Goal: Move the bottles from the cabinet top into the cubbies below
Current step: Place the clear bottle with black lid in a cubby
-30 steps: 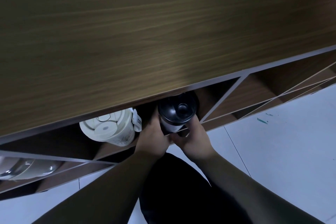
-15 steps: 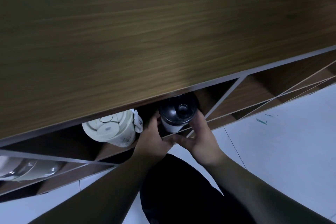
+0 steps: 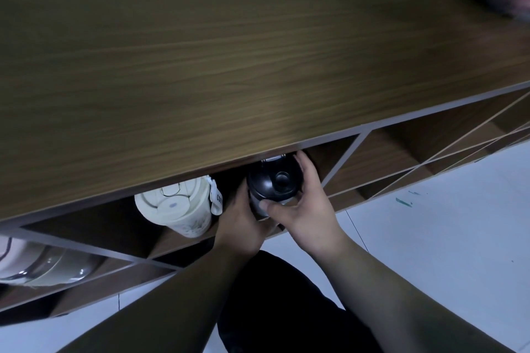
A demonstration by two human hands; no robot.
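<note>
right hand (image 3: 308,209), left hand (image 3: 243,223), black-lidded bottle (image 3: 274,180)

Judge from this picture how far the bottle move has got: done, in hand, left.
Done: a cream bottle stands in the top cubby. In hand: left hand and right hand hold the black-lidded bottle beside it in that cubby. Left: the visible cabinet top carries no bottles, though its blurred far-right corner is unclear.

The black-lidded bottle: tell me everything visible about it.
The black-lidded bottle has a glossy domed black lid with a round cap in its middle, above a pale grey body. It stands in a cubby just under the cabinet top, right of a cream bottle. The left hand and right hand both grip it.
</note>
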